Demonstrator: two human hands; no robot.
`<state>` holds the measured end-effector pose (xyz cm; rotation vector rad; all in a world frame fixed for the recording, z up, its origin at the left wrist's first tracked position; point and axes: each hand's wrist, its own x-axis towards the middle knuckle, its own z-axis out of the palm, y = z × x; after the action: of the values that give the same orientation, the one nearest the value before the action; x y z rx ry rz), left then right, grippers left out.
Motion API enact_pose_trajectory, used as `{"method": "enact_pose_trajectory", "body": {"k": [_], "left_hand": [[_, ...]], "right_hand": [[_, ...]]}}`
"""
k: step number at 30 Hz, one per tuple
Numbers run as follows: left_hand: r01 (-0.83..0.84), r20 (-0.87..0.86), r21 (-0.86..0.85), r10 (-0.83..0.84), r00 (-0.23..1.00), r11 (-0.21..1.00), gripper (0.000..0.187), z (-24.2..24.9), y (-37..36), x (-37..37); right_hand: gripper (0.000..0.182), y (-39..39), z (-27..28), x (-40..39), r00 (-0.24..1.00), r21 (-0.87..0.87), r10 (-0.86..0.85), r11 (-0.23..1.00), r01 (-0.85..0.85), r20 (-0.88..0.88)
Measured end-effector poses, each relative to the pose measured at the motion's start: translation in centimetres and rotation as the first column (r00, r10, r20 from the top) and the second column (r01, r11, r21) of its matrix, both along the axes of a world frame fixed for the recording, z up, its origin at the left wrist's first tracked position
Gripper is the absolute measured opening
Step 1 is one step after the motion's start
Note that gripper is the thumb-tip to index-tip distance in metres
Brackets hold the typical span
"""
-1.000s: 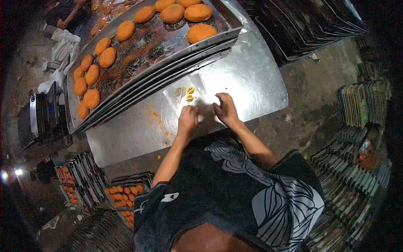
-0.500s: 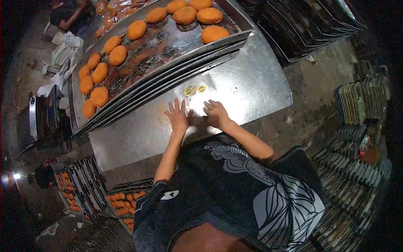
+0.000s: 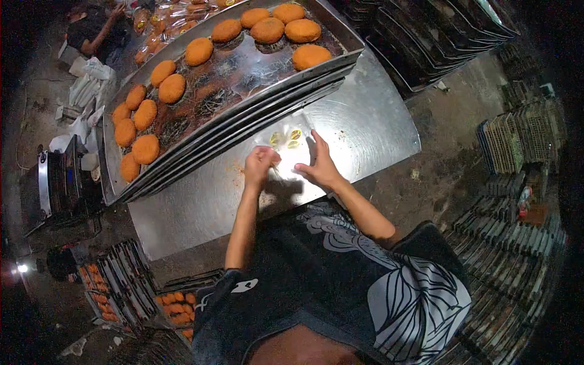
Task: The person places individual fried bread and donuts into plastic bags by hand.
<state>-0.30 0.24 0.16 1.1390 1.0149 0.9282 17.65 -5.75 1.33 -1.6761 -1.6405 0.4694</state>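
Clear film: thin clear plastic (image 3: pixel 282 129) is laid on the metal table (image 3: pixel 207 219), between the near side of the tray stack and the two hands; several yellow labels (image 3: pixel 295 134) are seen on it. Its edges are lost in glare, so whether one piece or several are present cannot be told.
Left hand: the left hand (image 3: pixel 260 165) is held over the near left edge of the film, fingers curled in towards the thumb; whether any film is pinched cannot be told.
Right hand: the right hand (image 3: pixel 320 168) is held just right of the film, with thumb and fingers spread apart and nothing seen between them.
Uncovered rounds: orange-brown rounds (image 3: pixel 311 58) are spread bare on the top tray (image 3: pixel 351 59), along its far side and left end; none is seen on or in the film.
Wrapped rounds: similar rounds in clear wrapping (image 3: pixel 161 30) are heaped beyond the tray.
Obstruction: the film's far side is closely bordered by the stacked trays, whose raised rims are set between it and the wrapped heap.
Tabletop: orange crumbs (image 3: pixel 237 177) are scattered left of the film.
Surroundings: more rounds (image 3: pixel 176 307) are held on trays at lower left; dark trays (image 3: pixel 438 36) are stacked at upper right, and another person (image 3: pixel 91 31) is seen at upper left.
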Motion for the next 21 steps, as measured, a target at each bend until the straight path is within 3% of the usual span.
{"method": "enact_pose_trajectory", "body": {"k": [1, 2, 3, 4, 6, 8, 9, 11, 12, 14, 17, 18, 19, 20, 21], "left_hand": [[0.018, 0.052, -0.025, -0.017, 0.998, 1.000, 0.014, 0.2, -0.8, 0.6], [0.036, 0.103, -0.050, -0.031, 0.994, 0.998, 0.014, 0.3, -1.4, 1.1], [0.038, 0.097, -0.055, -0.033, 0.995, 0.998, 0.014, 0.4, -1.7, 1.3], [0.027, 0.096, -0.069, -0.020, 0.995, 0.997, 0.014, 0.6, -1.7, 1.5], [0.028, 0.094, -0.085, -0.020, 0.995, 0.996, 0.015, 0.8, -1.6, 2.3], [-0.141, 0.030, -0.125, 0.145, 0.989, 0.982, 0.015, 0.9, -1.7, 2.9], [-0.134, 0.030, -0.129, 0.139, 0.990, 0.983, 0.015, 0.8, -1.7, 3.0], [0.052, 0.217, -0.228, -0.002, 0.976, 0.972, 0.017, 0.7, -1.1, 2.7], [0.057, 0.219, -0.225, -0.006, 0.976, 0.973, 0.017, 0.8, -0.8, 2.5], [0.230, 0.065, -0.271, -0.220, 0.973, 0.935, 0.021, 1.0, -0.5, 1.7], [0.132, 0.074, -0.142, -0.123, 0.990, 0.981, 0.026, 2.7, -0.6, 1.2], [0.057, 0.114, -0.071, -0.049, 0.992, 0.996, 0.027, 4.0, -0.7, 1.2], [0.012, 0.260, -0.116, 0.018, 0.965, 0.993, 0.028, 5.3, -0.8, 1.3], [0.005, 0.259, -0.118, 0.026, 0.966, 0.993, 0.028, 6.7, -0.6, 0.9], [0.177, 0.151, -0.181, -0.150, 0.977, 0.967, 0.027, 8.0, -0.2, 0.2]], "right_hand": [[0.074, -0.2, 0.0, 0.4, 0.902, -0.072, 0.044, 0.994, -0.082, -0.430], [0.079, -0.3, 0.1, 0.7, 0.626, -0.103, 0.037, 0.977, -0.185, -0.779], [0.065, -0.1, 0.7, 1.2, 0.404, -0.194, -0.048, 0.924, -0.329, -0.913], [0.052, 0.2, 0.8, 1.8, 0.364, -0.284, -0.130, 0.867, -0.409, -0.922], [0.034, 0.4, 1.1, 1.9, 0.281, -0.415, -0.337, 0.861, -0.294, -0.898], [0.025, 0.5, 0.9, 1.8, 0.308, -0.386, -0.305, 0.887, -0.251, -0.901], [0.016, 0.5, 0.9, 1.8, 0.346, -0.351, -0.264, 0.911, -0.218, -0.900], [0.017, 0.7, 1.5, 1.7, 0.356, -0.322, -0.249, 0.932, -0.164, -0.901], [0.018, 0.8, 1.9, 1.8, 0.371, -0.289, -0.228, 0.950, -0.118, -0.900], [0.019, 1.1, 2.4, 2.0, 0.350, -0.271, -0.222, 0.958, -0.097, -0.910], [0.029, 1.7, 3.4, 2.3, 0.412, -0.184, -0.124, 0.977, -0.108, -0.903], [0.036, 1.9, 4.1, 2.6, 0.490, -0.147, -0.021, 0.964, -0.221, -0.871], [0.043, 2.1, 4.8, 2.8, 0.551, -0.122, 0.090, 0.934, -0.335, -0.830], [0.043, 2.4, 5.6, 2.8, 0.549, -0.123, 0.092, 0.932, -0.342, -0.831], [0.049, 2.9, 6.4, 2.8, 0.619, -0.131, 0.164, 0.906, -0.402, -0.768]]}}
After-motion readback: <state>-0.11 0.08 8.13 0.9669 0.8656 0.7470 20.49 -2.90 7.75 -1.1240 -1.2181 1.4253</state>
